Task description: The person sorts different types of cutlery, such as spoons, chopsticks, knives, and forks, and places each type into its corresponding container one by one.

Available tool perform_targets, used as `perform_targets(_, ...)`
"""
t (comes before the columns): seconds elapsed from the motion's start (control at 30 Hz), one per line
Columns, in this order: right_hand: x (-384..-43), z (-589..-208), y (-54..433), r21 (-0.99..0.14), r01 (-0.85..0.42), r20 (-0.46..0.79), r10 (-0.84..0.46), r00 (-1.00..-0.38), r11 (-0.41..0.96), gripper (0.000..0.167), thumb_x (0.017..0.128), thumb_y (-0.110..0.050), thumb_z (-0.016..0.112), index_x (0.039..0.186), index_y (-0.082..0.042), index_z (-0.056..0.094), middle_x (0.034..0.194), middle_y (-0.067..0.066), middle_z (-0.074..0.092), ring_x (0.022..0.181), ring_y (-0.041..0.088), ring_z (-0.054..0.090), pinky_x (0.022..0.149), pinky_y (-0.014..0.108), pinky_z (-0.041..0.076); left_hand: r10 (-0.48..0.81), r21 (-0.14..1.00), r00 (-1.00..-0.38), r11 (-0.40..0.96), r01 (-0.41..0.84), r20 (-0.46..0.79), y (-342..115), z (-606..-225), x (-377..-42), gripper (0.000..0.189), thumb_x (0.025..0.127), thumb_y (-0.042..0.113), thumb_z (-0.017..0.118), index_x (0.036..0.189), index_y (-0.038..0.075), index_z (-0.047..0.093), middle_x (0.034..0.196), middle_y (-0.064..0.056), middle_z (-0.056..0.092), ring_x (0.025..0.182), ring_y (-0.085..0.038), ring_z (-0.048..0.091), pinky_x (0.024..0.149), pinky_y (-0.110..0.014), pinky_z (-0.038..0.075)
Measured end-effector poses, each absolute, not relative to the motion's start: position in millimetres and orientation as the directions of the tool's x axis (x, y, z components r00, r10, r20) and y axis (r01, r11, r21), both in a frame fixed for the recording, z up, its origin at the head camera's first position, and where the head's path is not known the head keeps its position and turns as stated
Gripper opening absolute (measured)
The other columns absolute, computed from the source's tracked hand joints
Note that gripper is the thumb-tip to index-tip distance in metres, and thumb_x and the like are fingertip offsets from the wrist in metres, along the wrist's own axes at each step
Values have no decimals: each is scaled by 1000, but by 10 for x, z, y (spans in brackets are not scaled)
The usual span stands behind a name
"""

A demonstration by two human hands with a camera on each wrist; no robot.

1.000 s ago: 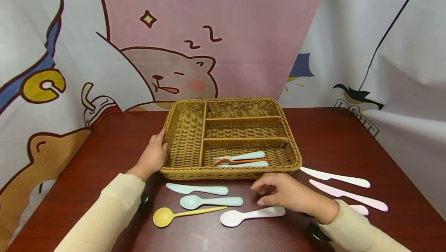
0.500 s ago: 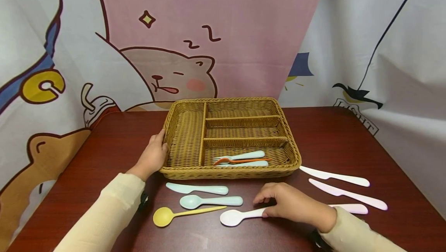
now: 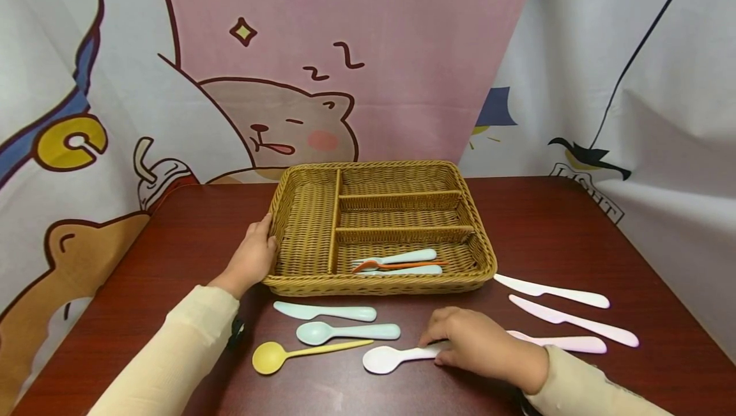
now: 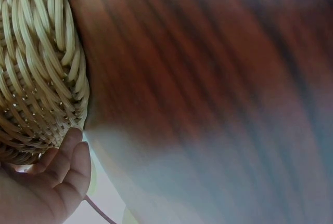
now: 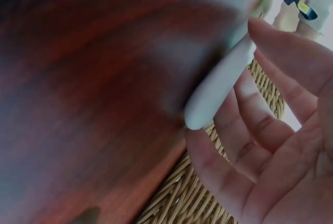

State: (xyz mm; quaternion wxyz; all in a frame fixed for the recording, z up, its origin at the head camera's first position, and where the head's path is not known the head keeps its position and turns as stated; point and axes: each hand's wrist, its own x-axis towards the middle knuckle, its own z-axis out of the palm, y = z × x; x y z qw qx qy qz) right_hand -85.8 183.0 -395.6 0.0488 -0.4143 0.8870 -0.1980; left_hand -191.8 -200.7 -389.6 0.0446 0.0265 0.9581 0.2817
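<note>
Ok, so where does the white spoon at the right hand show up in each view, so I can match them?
Head: lower middle, the white spoon with its bowl to the left and the right hand over its other end.
Left wrist: not in it.
Right wrist: upper right of centre, the handle slanting up to the right.
Shared landmark: the wicker basket, at the left edge in left wrist, behind the hand in right wrist.

1 reddish-brown table [image 3: 546, 231], cartoon-print cloth backdrop [image 3: 414, 64]
</note>
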Motion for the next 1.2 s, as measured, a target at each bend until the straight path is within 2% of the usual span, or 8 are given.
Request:
perform_targets(0.47,-846,-3952,1810,-262,-773,119,-776,-619,577,27,67,-13,82,89,-27,75,82,-17,58,75,0,55,59,21,45,80,550,-994,835,24,-78,-2014,-3898,-1928,56,106,15,28,154,-3,4,149,-30,20,135,-44,32,107,-55,32)
perform_targets(0.73,-916,-3795,1816,-339,-769,213,-752,-623,541,30,69,-7,80,94,-23,75,86,-14,61,76,-2,53,61,18,44,82,552,-994,833,30,-70,-2019,-3917,-1926,57,106,15,29,154,-2,5,148,-30,21,134,-44,33,106,-56,33)
perform_targets(0.93,-990,-3650,1798,-352,-770,268,-731,-627,532,29,71,-6,79,97,-20,75,84,-14,59,71,-1,50,59,17,43,80,540,-996,840,41,-50,-2011,-3909,-1913,56,105,13,30,153,-4,8,146,-32,24,133,-45,35,106,-56,33)
perform_targets(1.2,-1114,-3417,1813,-378,-747,295,-693,-657,547,29,77,-3,75,101,-17,75,94,-9,64,72,2,51,62,22,45,73,554,-995,832,25,-65,-2010,-3906,-1915,56,106,14,30,154,-3,7,147,-30,23,133,-44,35,106,-56,33)
